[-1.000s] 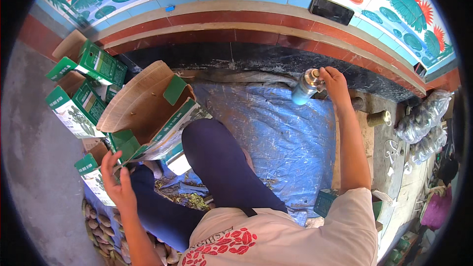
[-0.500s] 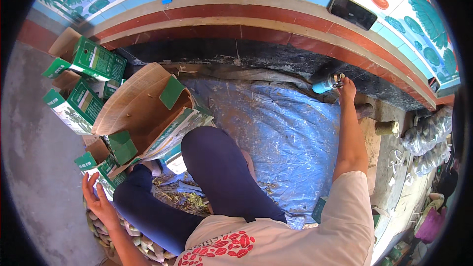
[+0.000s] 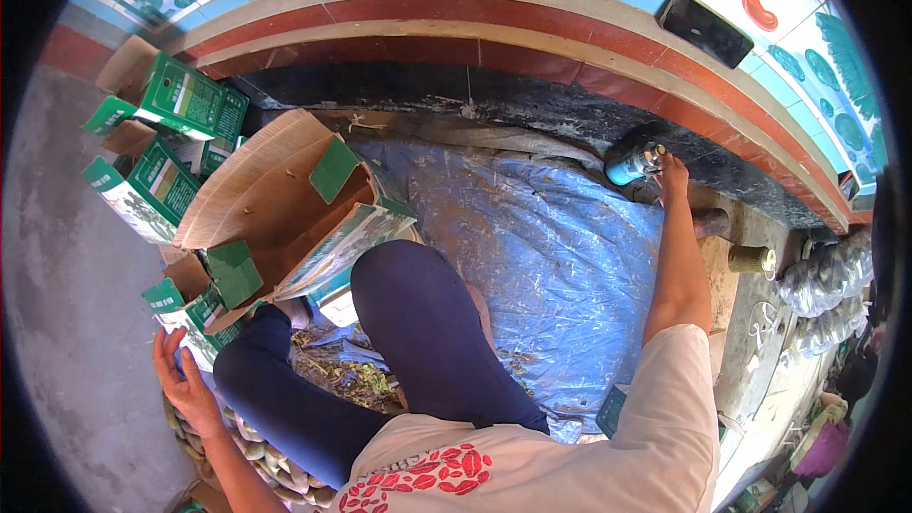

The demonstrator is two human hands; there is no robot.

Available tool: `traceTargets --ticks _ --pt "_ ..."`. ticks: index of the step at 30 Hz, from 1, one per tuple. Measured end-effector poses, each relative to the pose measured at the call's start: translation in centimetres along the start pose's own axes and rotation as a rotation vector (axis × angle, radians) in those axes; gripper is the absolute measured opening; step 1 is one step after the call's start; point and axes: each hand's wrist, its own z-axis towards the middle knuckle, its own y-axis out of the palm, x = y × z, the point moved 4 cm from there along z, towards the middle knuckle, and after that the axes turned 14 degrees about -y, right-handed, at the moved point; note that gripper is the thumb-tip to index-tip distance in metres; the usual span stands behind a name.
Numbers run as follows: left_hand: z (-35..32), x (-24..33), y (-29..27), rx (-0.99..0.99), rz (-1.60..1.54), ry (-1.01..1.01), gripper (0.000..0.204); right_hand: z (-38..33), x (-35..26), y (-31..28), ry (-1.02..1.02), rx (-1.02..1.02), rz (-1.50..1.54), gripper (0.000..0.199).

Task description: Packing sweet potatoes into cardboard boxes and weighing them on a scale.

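Note:
My right arm reaches out to the far right, where my right hand [image 3: 673,178] has its fingers closed at the top end of a blue cylindrical bottle [image 3: 627,169]. The bottle leans beside the dark base of the wall; its top is partly hidden by my fingers. Over on the left, my left hand [image 3: 190,394] is held with fingers apart and nothing in it. It is close to a small green and white carton [image 3: 207,323] with raised flaps. Beyond that stands a large open cardboard box [image 3: 304,237], tilted, with its brown inside showing.
More green cartons [image 3: 142,180] stand at far left. A blue tarp [image 3: 560,294] covers the floor before my bent legs, with dry plant bits [image 3: 356,385] near my feet. A phone [image 3: 705,28] rests on the wall ledge. A gold tin [image 3: 750,260] and clear plastic bags [image 3: 826,275] are at right.
The view has shifted slightly. My right hand stays at the bottle's top, and my left hand remains spread beside the small carton.

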Motion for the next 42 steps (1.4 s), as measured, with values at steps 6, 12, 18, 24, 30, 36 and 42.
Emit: traceTargets --ticks 6,12,18,24,30,36,42 --pt "0.7 -1.2 0.4 -0.001 -0.034 -0.022 0.040 4.1 2.5 -4.3 -0.150 0.029 -0.393 0.035" --pt "0.5 -4.2 -1.0 0.110 -0.040 -0.016 0.043 2.2 -0.7 -4.7 -0.391 0.068 -0.661 0.053" --pt "-1.4 -6.0 -2.0 0.198 -0.078 -0.078 0.040 -5.7 -7.7 1.2 -0.417 -0.157 -0.482 0.042" --pt "-4.1 -11.3 -3.4 0.232 -0.157 -0.156 0.042 -22.4 -24.0 15.2 -0.668 -0.662 -0.145 0.025" --pt "-9.1 -21.4 -3.7 0.276 -0.168 -0.373 0.039 -42.4 -34.5 25.0 -1.140 -1.262 -0.212 0.025" --pt "-16.3 -30.3 -0.7 0.164 -0.013 -0.617 0.041 -51.7 -33.7 30.7 -1.494 -1.531 -0.443 0.042" --pt "-24.9 -38.0 2.7 -0.162 0.276 -1.020 0.053 -52.4 -30.8 35.9 -1.351 -1.497 -0.690 0.059"
